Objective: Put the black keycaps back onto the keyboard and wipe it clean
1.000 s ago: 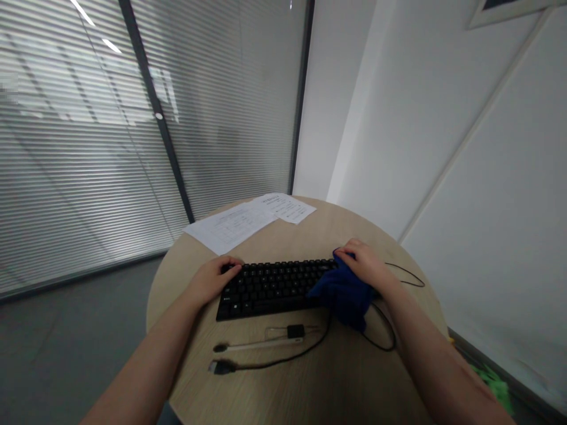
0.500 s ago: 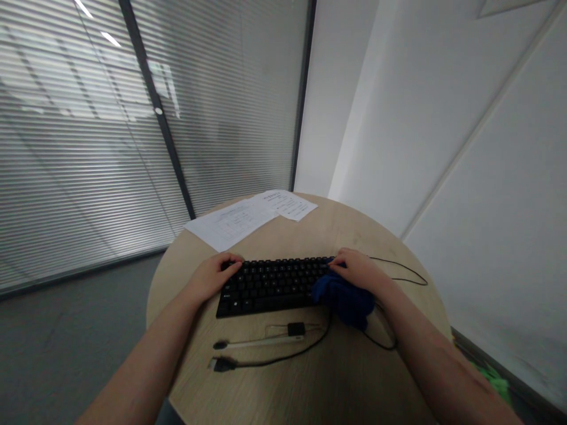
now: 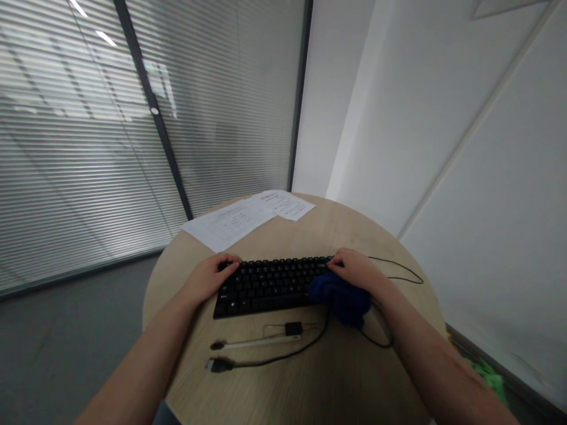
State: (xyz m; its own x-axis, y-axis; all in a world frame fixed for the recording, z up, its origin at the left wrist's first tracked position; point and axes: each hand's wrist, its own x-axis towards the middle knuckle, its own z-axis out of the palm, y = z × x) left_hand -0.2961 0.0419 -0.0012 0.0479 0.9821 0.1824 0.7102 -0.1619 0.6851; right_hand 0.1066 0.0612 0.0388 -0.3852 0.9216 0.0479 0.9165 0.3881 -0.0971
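A black keyboard (image 3: 270, 286) lies flat on the round wooden table. My left hand (image 3: 213, 276) grips its upper left corner, thumb on top and fingers curled over the far edge. At the upper right end, my right hand (image 3: 352, 268) pinches a dark blue cloth (image 3: 343, 298) against the keyboard; the cloth bunches over the right-hand keys and hides them. Below the keyboard lie a toothbrush-like stick (image 3: 257, 341) with a dark head, a small black piece with wire loops (image 3: 293, 328), and a USB plug (image 3: 219, 365) on a black cable.
Printed papers (image 3: 234, 221) rest at the table's far left. The black cable (image 3: 410, 274) loops to the right of my right wrist and under the cloth. A glass partition with blinds (image 3: 88, 147) and a white wall (image 3: 420, 118) stand beyond the table (image 3: 336, 378).
The whole view has shifted slightly, so things sit a little further left. Both hands keep the same hold on the keyboard and the cloth.
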